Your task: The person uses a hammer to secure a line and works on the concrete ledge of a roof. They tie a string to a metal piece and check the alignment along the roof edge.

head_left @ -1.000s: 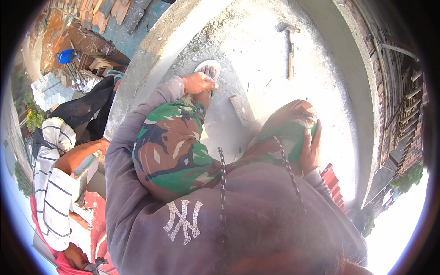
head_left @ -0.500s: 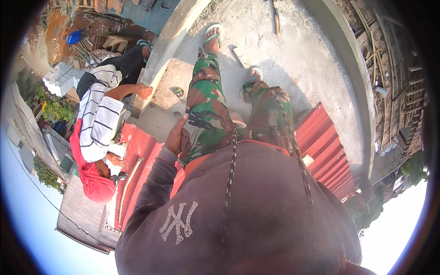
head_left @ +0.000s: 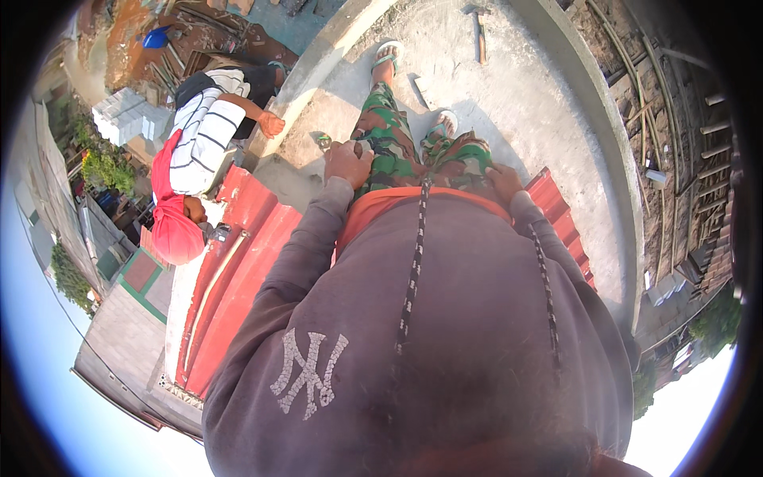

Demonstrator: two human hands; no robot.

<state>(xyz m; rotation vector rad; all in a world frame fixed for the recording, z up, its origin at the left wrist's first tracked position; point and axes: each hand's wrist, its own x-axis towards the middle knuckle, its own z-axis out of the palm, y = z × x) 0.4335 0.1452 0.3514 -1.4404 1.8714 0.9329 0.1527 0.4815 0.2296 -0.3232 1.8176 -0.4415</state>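
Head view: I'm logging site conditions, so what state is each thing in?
Green-and-brown camouflage fabric trousers, worn
Left hand, curled at the trousers, grip unclear
Right hand, against the trousers, grip unclear
Brown-handled metal hammer, lying unheld on grey concrete floor
Black-and-white cord drawstrings, hanging untied
Green-strapped sandals, worn

A hammer lies on pale concrete, well apart from red corrugated roofing.

Trousers show camouflage: green, brown, black. Hoodie reads dull grey-purple, its emblem whitish; drawstrings black with white flecks. Orange hem beneath. Sandals: whitish soles, green straps. Co-worker's shirt: white, dark stripes; head covering, pinkish red. Corrugated sheet: red. Concrete floor: pale grey.
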